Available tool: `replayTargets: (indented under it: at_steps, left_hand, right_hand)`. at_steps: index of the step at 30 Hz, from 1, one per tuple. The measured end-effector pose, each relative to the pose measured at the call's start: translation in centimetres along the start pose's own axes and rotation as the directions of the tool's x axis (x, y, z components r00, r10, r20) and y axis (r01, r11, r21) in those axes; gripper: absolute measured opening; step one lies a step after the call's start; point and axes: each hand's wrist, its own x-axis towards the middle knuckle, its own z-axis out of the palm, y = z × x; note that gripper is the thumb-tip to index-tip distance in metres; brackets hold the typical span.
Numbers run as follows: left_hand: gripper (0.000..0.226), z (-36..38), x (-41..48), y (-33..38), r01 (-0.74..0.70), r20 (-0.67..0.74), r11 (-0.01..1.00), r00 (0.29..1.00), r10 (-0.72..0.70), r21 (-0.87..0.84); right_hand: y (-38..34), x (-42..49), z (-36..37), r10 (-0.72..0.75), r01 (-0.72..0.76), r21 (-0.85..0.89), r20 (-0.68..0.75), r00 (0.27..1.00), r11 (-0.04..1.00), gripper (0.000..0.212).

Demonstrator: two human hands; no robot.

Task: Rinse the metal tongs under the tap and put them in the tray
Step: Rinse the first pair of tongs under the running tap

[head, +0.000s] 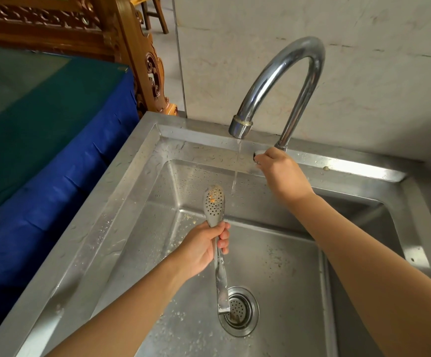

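My left hand (204, 244) is closed around the middle of the metal tongs (214, 204), held over the sink with the perforated spoon end pointing up and away. Orange food bits stick to that end. The tongs' hinge end (223, 302) hangs above the drain. The curved chrome tap (281, 73) lets out a thin stream of water (236, 171) just right of the tongs' tip, without touching it. My right hand (278, 171) grips the tap handle (258, 153) at the tap's base. No tray is in view.
The steel sink (121, 191) has food crumbs on its floor and a round drain strainer (240, 310). A blue and green cloth-covered surface (41, 124) lies to the left, with carved wooden furniture (142, 60) behind it. A pale wall stands behind the tap.
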Motion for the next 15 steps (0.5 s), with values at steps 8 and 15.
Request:
replayTargets:
  at_steps: [8, 15]
  left_hand:
    - [0.014, 1.2, -0.4, 0.6, 0.040, 0.044, 0.999, 0.998, -0.041, 0.035]
    - [0.011, 2.5, -1.2, 0.9, 0.085, 0.104, 0.994, 0.990, -0.091, 0.066]
  right_hand:
    - [0.0, -0.2, -0.1, 0.053, -0.051, 0.101, -0.024, 0.998, 0.994, 0.021]
    - [-0.5, -1.7, -1.0, 0.150, -0.113, 0.362, -0.076, 0.986, 0.925, 0.031]
